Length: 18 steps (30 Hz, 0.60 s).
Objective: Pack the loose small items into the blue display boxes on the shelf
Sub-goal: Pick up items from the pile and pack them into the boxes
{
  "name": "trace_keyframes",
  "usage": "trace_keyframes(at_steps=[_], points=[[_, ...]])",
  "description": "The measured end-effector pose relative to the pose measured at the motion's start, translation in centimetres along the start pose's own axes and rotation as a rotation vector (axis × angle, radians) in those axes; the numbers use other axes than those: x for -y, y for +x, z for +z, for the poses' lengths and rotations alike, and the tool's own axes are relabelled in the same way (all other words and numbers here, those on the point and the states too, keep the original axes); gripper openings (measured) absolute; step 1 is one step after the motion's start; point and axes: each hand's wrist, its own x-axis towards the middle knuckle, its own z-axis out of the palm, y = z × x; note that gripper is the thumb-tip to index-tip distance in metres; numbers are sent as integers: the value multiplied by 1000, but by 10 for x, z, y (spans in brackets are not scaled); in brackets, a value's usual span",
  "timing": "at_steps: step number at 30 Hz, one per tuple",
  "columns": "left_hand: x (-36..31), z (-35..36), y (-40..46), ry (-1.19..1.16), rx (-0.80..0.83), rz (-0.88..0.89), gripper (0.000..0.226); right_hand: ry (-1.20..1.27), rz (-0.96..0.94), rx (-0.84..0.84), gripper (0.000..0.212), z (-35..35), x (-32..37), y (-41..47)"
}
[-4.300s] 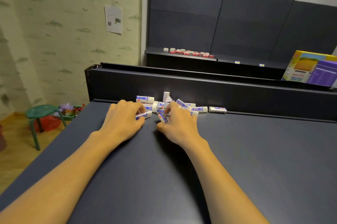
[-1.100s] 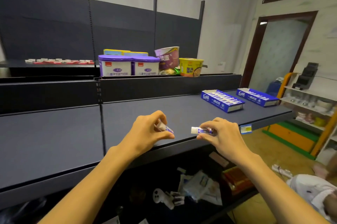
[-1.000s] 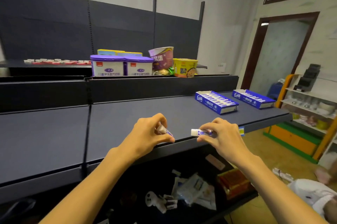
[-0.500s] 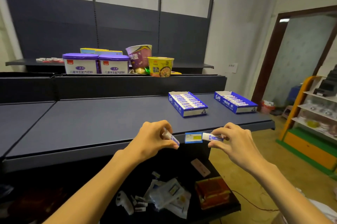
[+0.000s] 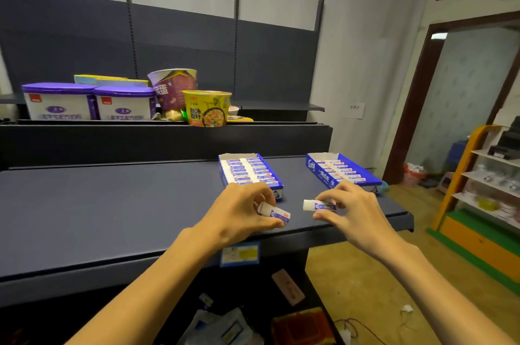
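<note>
Two hands are hovering over the front of a dark shelf [image 5: 112,204], each pinching a small white eraser: the left hand [image 5: 239,212] is holding one eraser [image 5: 274,212], the right hand [image 5: 351,211] another [image 5: 319,205]. Two blue display boxes, the nearer box [image 5: 277,190] and the farther box [image 5: 320,173], are sitting just beyond, filled with rows of erasers.

display boxes [image 5: 322,176] blue; erasers [image 5: 274,212] white, blue-sleeved; shelf [image 5: 112,204] dark grey; tubs [image 5: 59,103] white, purple-lidded

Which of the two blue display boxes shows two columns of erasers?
The left blue box, behind the left hand; the right blue box shows one.
</note>
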Motion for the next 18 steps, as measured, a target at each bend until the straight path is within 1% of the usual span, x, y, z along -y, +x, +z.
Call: trace_keyframes(at_steps=[4,7,9,11,15,18], points=[[10,18,52,34,-73,51,29,-15,-54,-42,32,-8,-33,49],[17,26,89,99,-85,57,27,-26,-81,-73,29,-9,-54,82],[21,33,110,151,-104,58,25,-22,-86,-83,30,-9,-68,97],[24,41,127,179,-118,52,24,-42,-77,-53,34,-9,-83,108],[22,62,165,195,-48,11,26,-54,-47,-19,40,-13,-123,133],[17,76,191,233,-29,-2,29,-63,-46,-24,40,-16,-150,151]])
